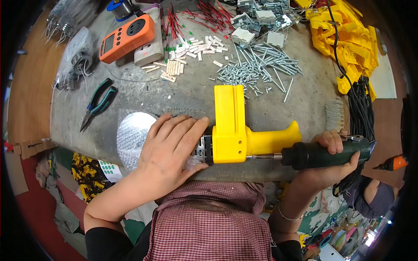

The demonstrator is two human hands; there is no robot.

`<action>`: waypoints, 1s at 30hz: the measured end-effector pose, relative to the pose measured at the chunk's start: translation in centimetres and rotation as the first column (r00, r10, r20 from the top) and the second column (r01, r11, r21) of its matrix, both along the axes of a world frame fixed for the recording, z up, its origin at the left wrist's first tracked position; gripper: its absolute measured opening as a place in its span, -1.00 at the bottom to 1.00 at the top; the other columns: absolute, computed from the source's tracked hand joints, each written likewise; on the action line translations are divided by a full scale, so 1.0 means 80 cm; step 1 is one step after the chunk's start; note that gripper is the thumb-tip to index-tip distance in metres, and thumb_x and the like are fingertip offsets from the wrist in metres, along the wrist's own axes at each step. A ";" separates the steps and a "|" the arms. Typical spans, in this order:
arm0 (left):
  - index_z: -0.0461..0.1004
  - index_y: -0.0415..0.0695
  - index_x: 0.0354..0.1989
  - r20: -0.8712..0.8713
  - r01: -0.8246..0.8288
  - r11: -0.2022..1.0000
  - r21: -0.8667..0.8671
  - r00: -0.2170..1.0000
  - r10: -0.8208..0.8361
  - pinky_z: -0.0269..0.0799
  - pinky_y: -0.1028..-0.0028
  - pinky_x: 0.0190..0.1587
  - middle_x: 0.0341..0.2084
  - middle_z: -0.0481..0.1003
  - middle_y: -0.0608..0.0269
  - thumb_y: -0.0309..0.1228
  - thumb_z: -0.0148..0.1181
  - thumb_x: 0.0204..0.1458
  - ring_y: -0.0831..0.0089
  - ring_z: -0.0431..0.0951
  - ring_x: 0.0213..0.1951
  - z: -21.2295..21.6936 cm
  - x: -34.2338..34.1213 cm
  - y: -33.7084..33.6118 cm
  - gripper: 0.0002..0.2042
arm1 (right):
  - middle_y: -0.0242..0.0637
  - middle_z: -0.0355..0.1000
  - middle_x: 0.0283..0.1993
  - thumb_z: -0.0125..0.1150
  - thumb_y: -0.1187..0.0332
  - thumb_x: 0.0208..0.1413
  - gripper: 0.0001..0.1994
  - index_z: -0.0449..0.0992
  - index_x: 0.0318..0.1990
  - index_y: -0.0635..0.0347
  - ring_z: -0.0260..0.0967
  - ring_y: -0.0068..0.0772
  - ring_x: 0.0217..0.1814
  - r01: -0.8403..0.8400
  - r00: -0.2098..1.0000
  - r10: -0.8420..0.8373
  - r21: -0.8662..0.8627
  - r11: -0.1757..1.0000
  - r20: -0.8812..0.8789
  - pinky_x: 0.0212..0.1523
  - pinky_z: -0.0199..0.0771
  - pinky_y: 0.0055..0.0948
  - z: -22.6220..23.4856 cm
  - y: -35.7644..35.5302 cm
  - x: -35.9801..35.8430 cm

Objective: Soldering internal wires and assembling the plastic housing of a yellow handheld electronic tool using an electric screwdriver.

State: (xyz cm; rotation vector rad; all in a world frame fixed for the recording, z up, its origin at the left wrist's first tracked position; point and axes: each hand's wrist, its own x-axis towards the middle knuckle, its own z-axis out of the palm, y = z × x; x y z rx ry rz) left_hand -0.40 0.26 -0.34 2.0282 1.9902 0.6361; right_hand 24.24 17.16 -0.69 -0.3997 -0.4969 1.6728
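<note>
Checked apron cloth covers my front, right below the worktop's near edge. Along that edge my left hand presses down, fingers and thumb bent round the metal collar of a yellow housing; my right hand is wrapped round a dark power screwdriver, its bit seeming to meet the housing's right side. Should I tilt the driver or let the collar roll, I think the bit could slip and gouge the plastic. The housing, lying near the middle of the near edge, looks bright and smooth, with two small holes, a curved handle pointing right and a grooved arm pointing away. That arm ends close to loose screws, which a sudden twist might scatter.
</note>
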 end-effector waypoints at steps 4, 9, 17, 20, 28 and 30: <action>0.23 -0.27 0.23 0.017 -0.002 0.999 -0.041 1.000 0.002 0.20 0.00 0.21 0.02 0.37 -0.08 -0.55 0.39 -0.36 -0.08 0.37 0.08 0.004 0.000 -0.001 -0.19 | -0.47 0.14 -0.47 -0.09 -0.02 0.21 -0.59 0.34 -0.11 0.18 0.11 -0.60 -0.46 0.012 0.999 -0.014 -0.040 0.999 -0.044 -0.29 0.27 -0.49 -0.003 -0.001 0.001; 0.20 -0.30 0.25 0.027 0.037 0.998 -0.055 0.999 -0.035 0.19 0.02 0.19 0.00 0.35 -0.08 -0.55 0.29 -0.35 -0.06 0.36 0.05 0.003 -0.006 -0.002 -0.20 | -0.47 0.14 -0.47 -0.07 -0.01 0.20 -0.61 0.34 -0.13 0.17 0.13 -0.59 -0.45 -0.019 0.990 0.011 -0.055 0.998 -0.138 -0.26 0.30 -0.50 -0.011 -0.001 -0.001; 0.23 -0.38 0.18 -0.084 0.007 1.000 0.022 0.996 -0.006 0.24 0.10 0.11 -0.04 0.35 -0.06 -0.12 0.37 -0.22 0.05 0.37 -0.02 -0.012 0.007 -0.002 -0.19 | -0.46 0.20 -0.47 0.12 0.00 0.11 -0.57 0.31 -0.17 0.24 0.19 -0.58 -0.45 -0.129 0.954 0.122 -0.007 0.992 -0.275 -0.25 0.31 -0.50 -0.022 -0.001 -0.001; 0.24 -0.40 0.17 -0.084 0.016 1.000 0.023 0.996 -0.014 0.25 0.10 0.10 -0.05 0.36 -0.06 -0.13 0.37 -0.22 0.06 0.38 -0.04 -0.011 0.007 0.000 -0.19 | -0.47 0.20 -0.47 0.17 0.01 0.09 -0.55 0.31 -0.17 0.25 0.20 -0.57 -0.44 -0.140 0.952 0.147 0.048 0.989 -0.269 -0.24 0.31 -0.49 -0.018 -0.001 -0.005; 0.21 -0.39 0.19 -0.053 0.037 0.998 0.047 0.998 -0.035 0.27 0.02 0.05 -0.05 0.35 -0.13 -0.11 0.40 -0.25 -0.04 0.38 -0.07 -0.017 0.005 0.001 -0.15 | -0.46 0.20 -0.48 0.18 0.01 0.08 -0.55 0.32 -0.18 0.25 0.19 -0.56 -0.46 -0.140 0.956 0.143 0.029 0.990 -0.257 -0.25 0.31 -0.46 -0.019 -0.005 -0.005; 0.22 -0.39 0.19 -0.066 0.032 0.999 0.045 0.997 -0.029 0.26 0.00 0.05 -0.04 0.35 -0.15 -0.10 0.39 -0.23 -0.05 0.38 -0.07 -0.014 0.004 0.001 -0.16 | -0.45 0.20 -0.48 0.17 0.00 0.09 -0.55 0.32 -0.18 0.25 0.19 -0.56 -0.47 -0.129 0.959 0.130 0.020 0.991 -0.252 -0.25 0.30 -0.46 -0.017 -0.005 -0.007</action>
